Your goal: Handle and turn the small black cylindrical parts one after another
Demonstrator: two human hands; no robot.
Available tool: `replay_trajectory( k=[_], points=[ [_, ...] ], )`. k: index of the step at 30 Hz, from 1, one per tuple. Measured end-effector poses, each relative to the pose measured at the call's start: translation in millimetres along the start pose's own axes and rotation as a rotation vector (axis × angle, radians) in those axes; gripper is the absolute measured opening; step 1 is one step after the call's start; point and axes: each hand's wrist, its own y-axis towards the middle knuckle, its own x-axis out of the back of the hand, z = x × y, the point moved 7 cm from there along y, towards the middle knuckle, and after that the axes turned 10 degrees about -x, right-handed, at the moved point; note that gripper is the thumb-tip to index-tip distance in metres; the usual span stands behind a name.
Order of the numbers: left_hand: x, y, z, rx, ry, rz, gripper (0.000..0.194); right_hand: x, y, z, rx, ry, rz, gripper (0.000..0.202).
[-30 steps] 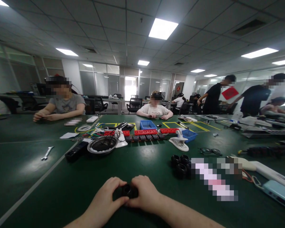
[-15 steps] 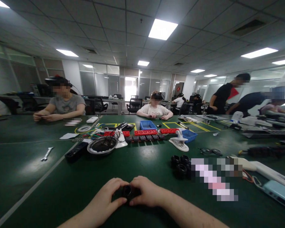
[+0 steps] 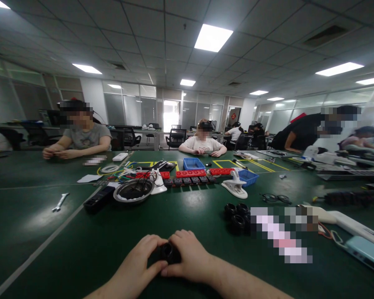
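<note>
Between my two hands is a small black ring-shaped part (image 3: pixel 167 250) with a round opening facing up. My left hand (image 3: pixel 146 256) grips its left side, with thumb in front and fingers behind. My right hand (image 3: pixel 189 254) curls round the right side, thumb tip close to the left thumb. Both hands hide much of the part, which is low over the green table (image 3: pixel 118 232). Several similar black round parts (image 3: pixel 237 216) stand clustered to the right, beside a blurred-out pinkish strip (image 3: pixel 277 236).
A wrench (image 3: pixel 61 202) lies at left. Further in are a black handheld device (image 3: pixel 99 198), a metal bowl (image 3: pixel 134 192), red power strips (image 3: pixel 191 173), a white clamp base (image 3: pixel 234 187), blue bins (image 3: pixel 193 163) and glasses (image 3: pixel 276 198). A light-blue box (image 3: pixel 366 253) sits at right. Co-workers sit opposite.
My right hand has shifted slightly round the black part, its thumb now nearer the left one. My left hand stays on it. At the far right, a standing person has bent forward.
</note>
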Motion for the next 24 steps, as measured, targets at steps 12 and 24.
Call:
replay_trajectory(
  k=[12,24],
  points=[
    [0.1,1,-1,0.002,0.008,0.05,0.02,-4,4,-4,0.102,0.099,0.144,0.036],
    [-0.6,-2,2,0.066,0.054,-0.017,0.021,-2,-1,1,0.027,0.06,0.05,0.05]
  ],
)
